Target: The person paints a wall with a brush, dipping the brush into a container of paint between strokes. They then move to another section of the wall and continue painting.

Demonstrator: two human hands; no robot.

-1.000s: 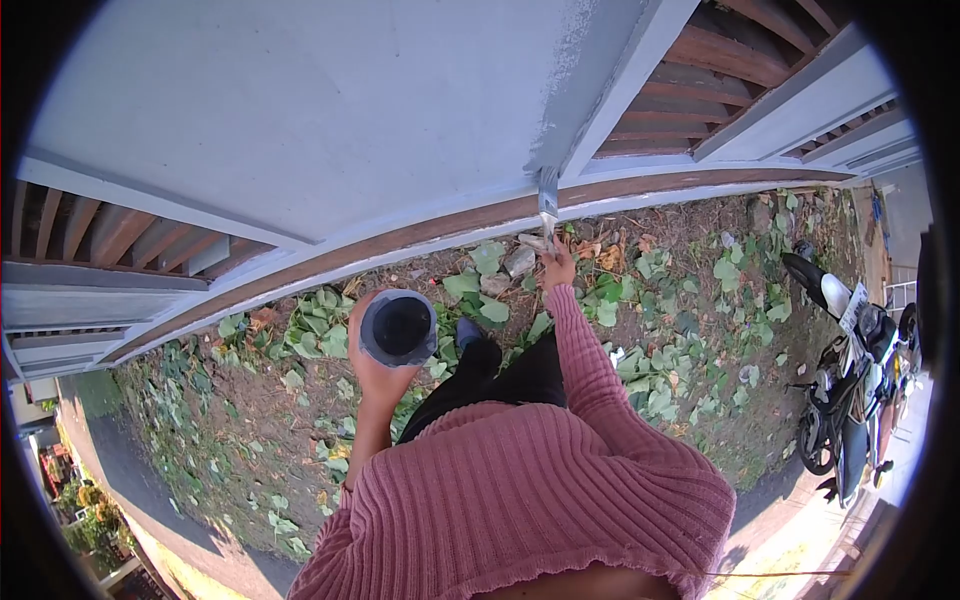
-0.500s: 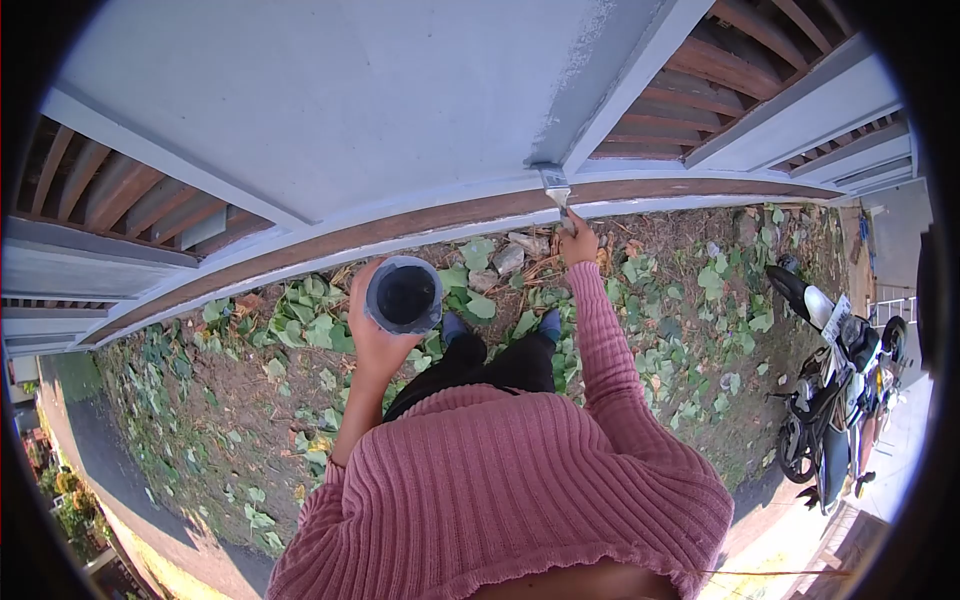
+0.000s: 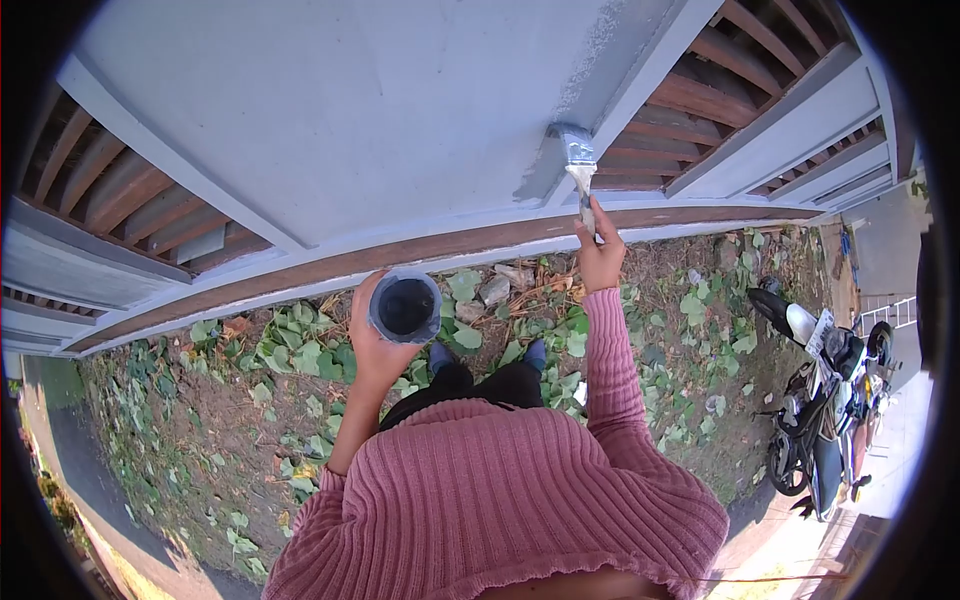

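Observation:
My left hand [image 3: 378,345] is wrapped round a paint cup [image 3: 405,304] with a pale, paint-smeared rim and a dark inside. By its handle, my right hand [image 3: 600,255] grips a paintbrush [image 3: 580,170]. The bristles touch the wall panel [image 3: 380,110] near its lower right corner, beside an upright frame strip. A band of darker, wet-looking grey paint runs up the panel's right edge, and a patch of it lies left of the brush.
Slatted wooden vents [image 3: 690,100] flank the panel. A brown ledge [image 3: 420,248] runs along the wall's foot. Leafy creepers [image 3: 300,340] and stones [image 3: 494,290] cover the soil around my feet. A motorcycle [image 3: 830,390] stands at the right.
My right hand has moved the paintbrush up and slightly right along the panel's edge. A grey paint patch now shows near the bottom corner. My left hand still holds the cup.

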